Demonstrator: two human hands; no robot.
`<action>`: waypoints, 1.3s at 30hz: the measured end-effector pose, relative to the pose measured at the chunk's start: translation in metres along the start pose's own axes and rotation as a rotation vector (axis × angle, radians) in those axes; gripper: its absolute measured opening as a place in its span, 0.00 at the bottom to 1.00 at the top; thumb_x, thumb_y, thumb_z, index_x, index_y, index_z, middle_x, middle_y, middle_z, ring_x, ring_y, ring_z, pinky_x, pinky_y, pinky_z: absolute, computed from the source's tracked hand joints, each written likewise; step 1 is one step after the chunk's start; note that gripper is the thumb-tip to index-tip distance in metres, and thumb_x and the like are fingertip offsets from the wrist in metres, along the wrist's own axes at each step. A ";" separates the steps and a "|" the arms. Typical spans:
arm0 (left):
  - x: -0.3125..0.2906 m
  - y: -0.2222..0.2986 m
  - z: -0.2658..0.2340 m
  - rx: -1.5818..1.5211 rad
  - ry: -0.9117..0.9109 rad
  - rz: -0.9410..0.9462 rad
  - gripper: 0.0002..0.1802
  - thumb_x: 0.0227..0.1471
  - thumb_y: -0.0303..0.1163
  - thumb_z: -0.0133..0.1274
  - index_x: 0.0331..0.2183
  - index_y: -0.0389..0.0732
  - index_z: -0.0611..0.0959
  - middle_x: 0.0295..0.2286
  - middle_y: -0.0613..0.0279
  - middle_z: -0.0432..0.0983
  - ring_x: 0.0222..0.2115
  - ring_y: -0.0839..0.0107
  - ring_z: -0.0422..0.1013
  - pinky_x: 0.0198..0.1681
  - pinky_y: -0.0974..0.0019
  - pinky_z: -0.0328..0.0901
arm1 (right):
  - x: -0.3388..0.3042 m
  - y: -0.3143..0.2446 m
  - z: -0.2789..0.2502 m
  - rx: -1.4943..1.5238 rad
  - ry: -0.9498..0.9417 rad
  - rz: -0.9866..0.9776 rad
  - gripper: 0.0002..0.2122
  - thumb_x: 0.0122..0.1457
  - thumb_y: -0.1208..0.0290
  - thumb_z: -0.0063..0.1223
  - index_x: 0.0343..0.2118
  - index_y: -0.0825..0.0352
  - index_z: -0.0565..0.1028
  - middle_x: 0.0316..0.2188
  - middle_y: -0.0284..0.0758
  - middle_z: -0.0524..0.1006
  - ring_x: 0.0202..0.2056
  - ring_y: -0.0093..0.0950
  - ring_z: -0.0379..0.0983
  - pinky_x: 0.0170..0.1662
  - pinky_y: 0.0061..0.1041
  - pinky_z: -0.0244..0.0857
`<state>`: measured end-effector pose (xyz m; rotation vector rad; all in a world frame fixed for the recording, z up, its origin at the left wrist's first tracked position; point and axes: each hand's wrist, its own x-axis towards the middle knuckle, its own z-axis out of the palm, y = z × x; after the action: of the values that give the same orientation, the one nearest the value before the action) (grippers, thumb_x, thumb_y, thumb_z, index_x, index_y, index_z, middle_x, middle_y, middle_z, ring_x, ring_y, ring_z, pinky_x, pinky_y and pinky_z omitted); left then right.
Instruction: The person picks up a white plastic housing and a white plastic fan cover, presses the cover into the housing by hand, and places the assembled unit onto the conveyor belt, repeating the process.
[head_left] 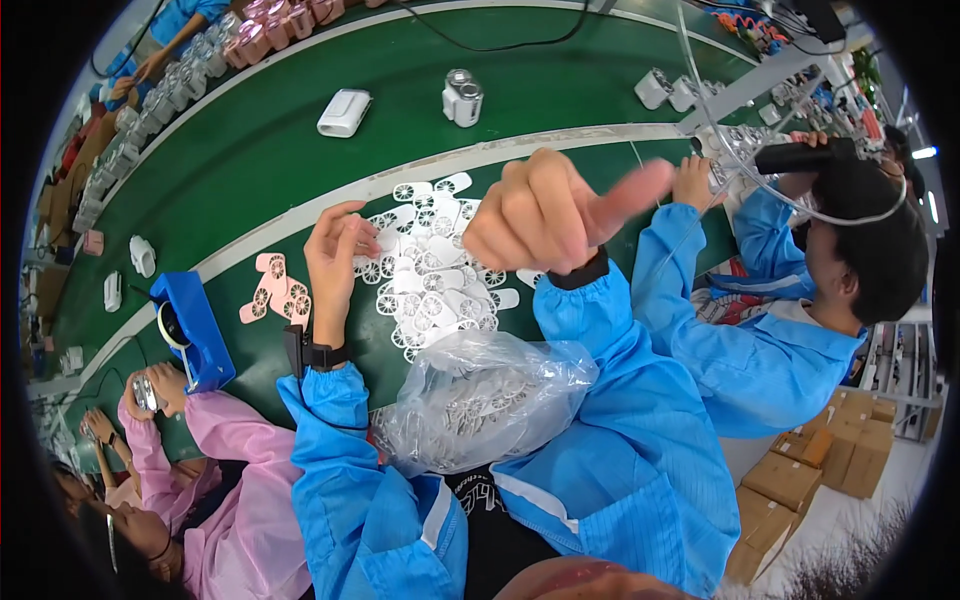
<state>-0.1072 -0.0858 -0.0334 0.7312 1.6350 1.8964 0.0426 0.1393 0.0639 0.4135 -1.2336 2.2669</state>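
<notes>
A heap of thin white plastic plates (430, 270), each with a round spoked grille, lies on the green bench in front of me. My left hand (337, 245) is at the heap's left edge, fingers loosely bent and apart, with nothing seen in them. Above the heap's right side, my right hand (545, 215) is raised close to the camera. Its fingers are curled into the palm and its thumb sticks out to the right; no object shows in it. At the bench's near edge rests a clear plastic bag (490, 400) with more such plates inside.
Several pink plates (275, 290) lie left of my left hand, beside a blue tape dispenser (195, 330). Across a pale rail (300, 205) stand a white device (345, 112) and a silver-grey device (462, 98). A co-worker in blue (745, 310) sits close on the right, one in pink (240, 450) on the left.
</notes>
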 end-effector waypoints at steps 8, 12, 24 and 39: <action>0.003 0.001 0.005 -0.001 0.003 0.036 0.13 0.68 0.29 0.53 0.50 0.33 0.81 0.30 0.59 0.81 0.28 0.75 0.77 0.32 0.71 0.72 | -0.021 0.023 -0.060 -0.220 0.198 0.086 0.19 0.77 0.53 0.40 0.32 0.61 0.68 0.11 0.26 0.64 0.19 0.24 0.62 0.31 0.24 0.59; 0.007 -0.007 -0.004 0.133 0.085 0.057 0.12 0.65 0.25 0.55 0.49 0.35 0.82 0.34 0.58 0.82 0.32 0.71 0.79 0.35 0.68 0.73 | -0.032 0.052 -0.095 -0.972 0.240 0.243 0.11 0.72 0.66 0.52 0.34 0.67 0.73 0.19 0.31 0.70 0.24 0.30 0.69 0.37 0.27 0.66; 0.179 0.009 0.000 1.511 -0.212 0.753 0.39 0.47 0.14 0.57 0.60 0.53 0.78 0.66 0.56 0.64 0.64 0.50 0.64 0.62 0.51 0.66 | -0.044 0.041 -0.092 -1.552 -0.033 0.289 0.12 0.57 0.76 0.65 0.44 0.66 0.81 0.43 0.36 0.74 0.41 0.37 0.76 0.45 0.33 0.72; 0.242 0.044 0.010 1.661 -0.516 0.127 0.45 0.38 0.59 0.74 0.56 0.51 0.79 0.49 0.49 0.73 0.51 0.47 0.73 0.51 0.47 0.70 | -0.035 0.051 -0.088 -1.136 0.281 0.355 0.09 0.60 0.81 0.60 0.43 0.71 0.79 0.34 0.39 0.75 0.36 0.36 0.75 0.38 0.31 0.69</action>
<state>-0.2749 0.0840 0.0263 1.6807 2.4839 -0.1097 0.0399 0.1798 -0.0355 -0.5563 -2.2473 1.4030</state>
